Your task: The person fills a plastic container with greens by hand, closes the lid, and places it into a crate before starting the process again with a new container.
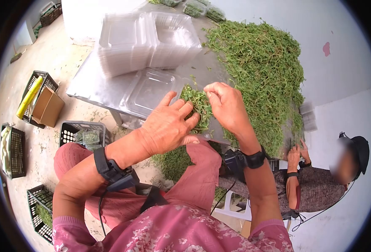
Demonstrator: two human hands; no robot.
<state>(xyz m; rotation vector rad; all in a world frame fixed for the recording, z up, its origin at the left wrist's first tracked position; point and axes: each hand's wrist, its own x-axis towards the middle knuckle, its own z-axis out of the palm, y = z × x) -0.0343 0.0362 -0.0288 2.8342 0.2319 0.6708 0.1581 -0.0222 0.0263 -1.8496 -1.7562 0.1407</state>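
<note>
A clear plastic clamshell box lies opened at the table's near edge, its lid (151, 90) folded out to the left. Leafy green sprigs (199, 102) fill its other half. Across these greens rests my left hand (168, 122), fingers spread and fingertips pressing on them. My right hand (227, 105) is at the right side of the same greens, thumb and forefinger pinched together; what is between them, if anything, is too small to make out. The large heap of loose green sprigs (261, 71) spreads just beyond my right hand.
Tall stacks of clear plastic boxes (126, 46) stand on the metal table (88, 84). Filled boxes (196, 8) sit at the back. Black crates (13, 151) and a grey crate (105, 130) are on the floor at left. A co-worker (320, 189) sits at right, hands by the heap.
</note>
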